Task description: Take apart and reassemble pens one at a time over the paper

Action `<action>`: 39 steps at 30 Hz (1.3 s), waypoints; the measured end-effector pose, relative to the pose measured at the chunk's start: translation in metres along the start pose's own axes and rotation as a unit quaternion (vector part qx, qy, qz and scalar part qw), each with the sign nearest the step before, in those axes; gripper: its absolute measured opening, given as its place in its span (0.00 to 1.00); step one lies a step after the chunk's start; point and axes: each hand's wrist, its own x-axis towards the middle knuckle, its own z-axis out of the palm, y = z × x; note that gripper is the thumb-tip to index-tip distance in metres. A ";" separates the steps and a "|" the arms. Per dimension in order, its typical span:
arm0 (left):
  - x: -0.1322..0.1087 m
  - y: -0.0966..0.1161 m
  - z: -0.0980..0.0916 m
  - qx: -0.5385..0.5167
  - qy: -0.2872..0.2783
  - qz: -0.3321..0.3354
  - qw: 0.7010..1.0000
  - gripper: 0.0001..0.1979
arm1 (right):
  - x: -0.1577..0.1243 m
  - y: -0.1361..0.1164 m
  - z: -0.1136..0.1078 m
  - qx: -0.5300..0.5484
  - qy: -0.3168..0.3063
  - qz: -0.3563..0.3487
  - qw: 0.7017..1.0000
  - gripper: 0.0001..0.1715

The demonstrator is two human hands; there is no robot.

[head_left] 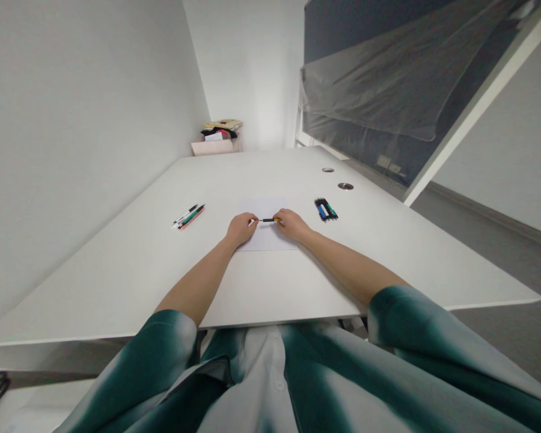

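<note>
A short black pen (267,220) is pinched at both ends by the fingers of the left hand (241,230) and right hand (292,224), held over a sheet of paper (265,207) on a white surface (117,270), one bundle of pens (188,216) and another bundle (325,208) set aside, leaving the sheet free.

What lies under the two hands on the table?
A white paper sheet lies under the left hand and right hand; a slim dark pen sits between them. The hands hide the paper beneath and the pen's ends.
</note>
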 end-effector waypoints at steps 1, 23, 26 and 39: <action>0.000 0.000 0.000 -0.003 0.002 0.001 1.000 0.14 | 0.000 0.001 0.000 -0.001 0.002 -0.002 1.000 0.16; -0.001 -0.003 0.001 -0.052 0.016 0.001 0.999 0.14 | -0.001 0.008 0.010 -0.002 0.019 -0.019 1.000 0.18; -0.001 -0.004 0.000 -0.058 0.022 -0.007 0.998 0.13 | 0.000 0.007 0.009 -0.002 0.022 -0.009 1.000 0.18; 0.001 -0.004 0.002 -0.057 0.011 0.005 0.998 0.14 | 0.000 0.009 0.010 0.012 0.028 -0.022 0.999 0.18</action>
